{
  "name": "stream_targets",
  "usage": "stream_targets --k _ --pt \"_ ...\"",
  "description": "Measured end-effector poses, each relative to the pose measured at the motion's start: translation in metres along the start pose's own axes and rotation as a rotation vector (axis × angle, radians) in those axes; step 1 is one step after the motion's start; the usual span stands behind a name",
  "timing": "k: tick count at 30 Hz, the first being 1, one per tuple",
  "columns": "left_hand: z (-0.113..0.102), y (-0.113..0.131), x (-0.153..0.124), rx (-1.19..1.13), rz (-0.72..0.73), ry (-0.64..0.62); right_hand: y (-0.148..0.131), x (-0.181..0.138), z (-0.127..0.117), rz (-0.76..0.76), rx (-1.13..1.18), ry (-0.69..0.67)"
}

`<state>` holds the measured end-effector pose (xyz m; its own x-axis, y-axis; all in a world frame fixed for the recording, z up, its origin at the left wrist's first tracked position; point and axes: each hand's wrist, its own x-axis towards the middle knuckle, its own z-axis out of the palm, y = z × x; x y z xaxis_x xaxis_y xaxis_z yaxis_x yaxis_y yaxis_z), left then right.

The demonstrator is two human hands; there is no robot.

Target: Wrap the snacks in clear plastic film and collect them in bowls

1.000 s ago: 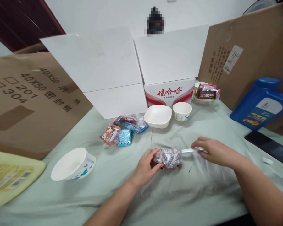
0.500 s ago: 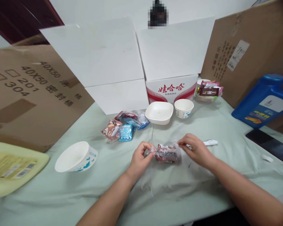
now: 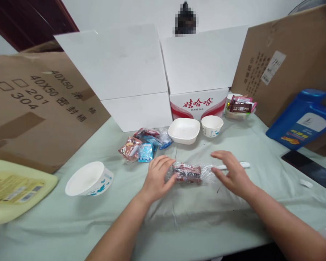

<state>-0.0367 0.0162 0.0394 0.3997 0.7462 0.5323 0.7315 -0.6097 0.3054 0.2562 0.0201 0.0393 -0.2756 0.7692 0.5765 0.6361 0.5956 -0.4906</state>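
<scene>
In the head view, a clear plastic bag (image 3: 208, 173) lies on the cloth with small red-brown packets (image 3: 187, 172) inside it. At the bag's left end is my left hand (image 3: 159, 178), its fingers apart and curved beside the plastic. My right hand (image 3: 230, 172) hovers at the other end, thumb and fingers spread, close to the bag's right edge. A white plastic utensil (image 3: 243, 165) lies partly behind my right hand. Beyond my left hand sits a pile of wrapped snacks, with a blue packet (image 3: 146, 152) and a brown packet (image 3: 130, 148) in front.
A square white bowl (image 3: 184, 130) and a paper cup (image 3: 212, 126) stand behind the bag. To the left is a larger paper bowl (image 3: 90, 179). Cardboard boxes (image 3: 197, 105) wall the back and sides. A blue jug (image 3: 301, 121) and a phone (image 3: 309, 168) are at right.
Both hands have let go of the bag's ends and opened. The bag now lies flatter and stretched out sideways. The camera view has shifted slightly.
</scene>
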Motion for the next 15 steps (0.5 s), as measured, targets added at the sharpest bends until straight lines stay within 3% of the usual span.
stream_targets --k 3,5,10,13,15 --pt "0.003 0.005 0.000 0.175 0.026 -0.152 -0.005 -0.001 0.012 -0.063 -0.098 -0.232" --pt "0.002 0.009 0.000 0.218 0.057 -0.177 -0.005 -0.001 0.016 -0.049 -0.152 -0.311" --pt "-0.020 0.033 -0.004 0.190 0.160 -0.162 -0.022 -0.001 -0.001 -0.232 -0.121 -0.296" --pt "-0.033 0.051 -0.011 0.095 0.230 -0.359 -0.043 -0.003 -0.014 -0.381 -0.060 -0.336" --pt "-0.036 0.060 -0.018 0.081 0.199 -0.514 -0.051 -0.005 -0.018 -0.439 -0.016 -0.415"
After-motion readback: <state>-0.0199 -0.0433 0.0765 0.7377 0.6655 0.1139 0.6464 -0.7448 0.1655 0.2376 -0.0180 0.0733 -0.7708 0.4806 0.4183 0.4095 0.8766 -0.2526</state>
